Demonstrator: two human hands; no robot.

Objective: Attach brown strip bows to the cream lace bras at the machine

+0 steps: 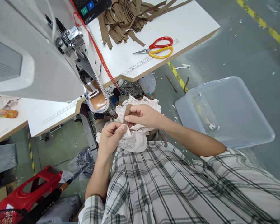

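Observation:
A bunch of white lace fabric [135, 140] lies in my lap, below the sewing machine. My left hand [110, 138] is closed on the lace, pinching it between thumb and fingers. My right hand [143, 116] is closed too, gripping the lace together with a brown strap [127, 112] that lies over the fabric. Both hands touch at the fingertips. A brown piece [98, 100] sits on the arm of the white sewing machine [37, 56] just above my hands.
A pile of brown strips [126, 18] and red and yellow scissors [157, 48] lie on the white table [191, 25]. A clear plastic bin [226, 112] stands on the floor at the right. A red stool [28, 193] stands at the lower left.

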